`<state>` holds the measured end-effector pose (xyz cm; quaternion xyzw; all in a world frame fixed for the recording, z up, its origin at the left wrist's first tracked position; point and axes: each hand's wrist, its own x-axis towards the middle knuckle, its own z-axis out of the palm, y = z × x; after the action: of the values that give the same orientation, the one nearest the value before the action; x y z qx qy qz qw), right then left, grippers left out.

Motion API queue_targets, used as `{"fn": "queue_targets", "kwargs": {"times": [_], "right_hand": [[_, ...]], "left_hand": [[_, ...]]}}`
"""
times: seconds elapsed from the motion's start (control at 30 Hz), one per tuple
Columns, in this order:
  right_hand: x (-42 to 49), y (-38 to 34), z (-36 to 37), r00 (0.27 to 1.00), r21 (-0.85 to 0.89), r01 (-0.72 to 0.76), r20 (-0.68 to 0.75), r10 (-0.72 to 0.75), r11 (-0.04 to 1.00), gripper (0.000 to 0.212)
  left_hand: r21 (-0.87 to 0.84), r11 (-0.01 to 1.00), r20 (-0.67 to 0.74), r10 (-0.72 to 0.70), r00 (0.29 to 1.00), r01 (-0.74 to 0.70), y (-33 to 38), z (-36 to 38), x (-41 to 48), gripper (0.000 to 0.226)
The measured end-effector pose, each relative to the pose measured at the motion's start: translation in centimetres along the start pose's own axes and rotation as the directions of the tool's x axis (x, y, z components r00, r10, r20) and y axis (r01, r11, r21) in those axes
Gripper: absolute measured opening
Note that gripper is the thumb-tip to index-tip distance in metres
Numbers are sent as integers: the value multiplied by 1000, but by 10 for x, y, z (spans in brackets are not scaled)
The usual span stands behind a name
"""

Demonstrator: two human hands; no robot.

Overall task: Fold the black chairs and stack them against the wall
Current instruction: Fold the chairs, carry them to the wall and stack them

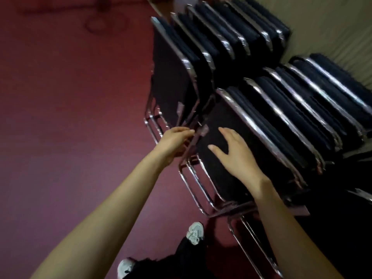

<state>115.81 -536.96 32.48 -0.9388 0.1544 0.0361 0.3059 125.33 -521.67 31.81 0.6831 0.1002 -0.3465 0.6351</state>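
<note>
Black folded chairs with shiny frames (291, 109) lean in two rows by beige wall (332, 23) | left hand (173, 147) grips frame of front chair (217, 125), fingertips hidden, blurry | right hand (236, 156) flat, fingers spread, on its seat | white shoes (194, 232), red floor (60, 97)

Matt black cloth, soft-looking, over the pads of the folded chairs (217, 117), bound by glossy chromed metal tubing (259, 130) streaked with bright reflections. Underfoot a smooth dark-red floor (70, 107) with a dull, low sheen, hard rather than carpeted by the look. Behind the stacks a flat, matt beige wall (332, 27).
</note>
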Motion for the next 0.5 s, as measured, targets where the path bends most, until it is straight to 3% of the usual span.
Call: {"fn": "queue_targets", "kwargs": {"times": [0.1,0.2,0.37,0.5], "right_hand": [[-20,-98,46,979,44,194,58,-196,980,64],[-53,-205,108,895,63,412,158,-417,909,65],[-140,-378,222,676,175,633,349,-649,754,65],[-218,-501,304,436,284,761,442,-784,583,66]], "left_hand": [[89,984,-198,166,966,-151,-17,-106,-67,42],[89,973,-413,231,881,-213,-52,-221,-152,45],[24,971,-729,181,660,-239,-144,-391,-311,42],[-77,956,-905,51,422,-282,-209,-492,-424,40]]}}
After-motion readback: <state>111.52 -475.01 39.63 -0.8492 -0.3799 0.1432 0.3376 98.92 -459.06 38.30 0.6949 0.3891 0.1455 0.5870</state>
